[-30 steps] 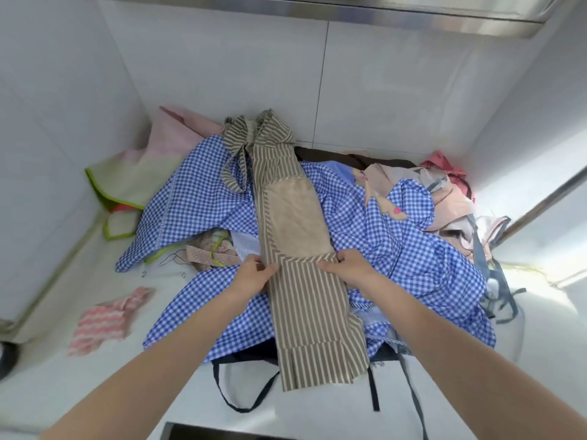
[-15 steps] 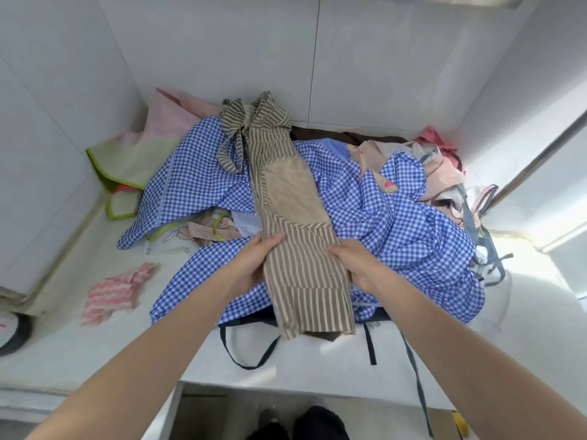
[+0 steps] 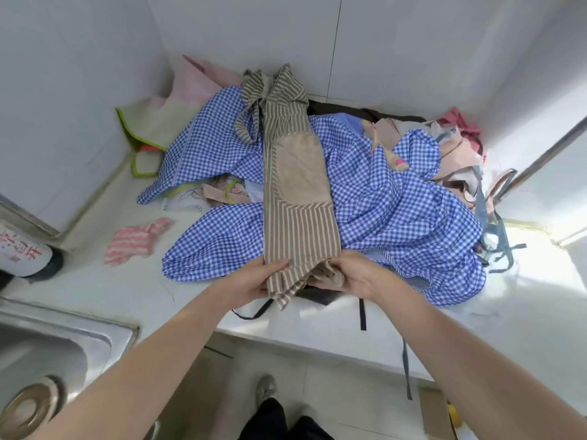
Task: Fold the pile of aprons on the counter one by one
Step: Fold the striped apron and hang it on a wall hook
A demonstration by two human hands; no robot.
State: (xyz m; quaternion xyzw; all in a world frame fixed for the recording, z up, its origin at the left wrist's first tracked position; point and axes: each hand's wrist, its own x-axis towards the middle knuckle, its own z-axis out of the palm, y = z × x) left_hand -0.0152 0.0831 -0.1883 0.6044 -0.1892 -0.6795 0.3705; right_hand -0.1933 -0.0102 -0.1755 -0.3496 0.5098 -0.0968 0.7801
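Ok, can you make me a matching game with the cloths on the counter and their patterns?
Things:
1. apron in both hands
2. big cloth under it
3. small cloth lying alone
4. cloth by the back wall

Patterns:
A. blue and white checks
B. plain pale pink
C. brown and beige stripes
D. pink and white stripes

Pairs: 1-C, 2-A, 3-D, 4-B

The 1 head-worn wide-angle view looks forward and steeply down from close above the counter toward the tiled corner walls, taking in the sink at lower left and the floor below the counter edge.
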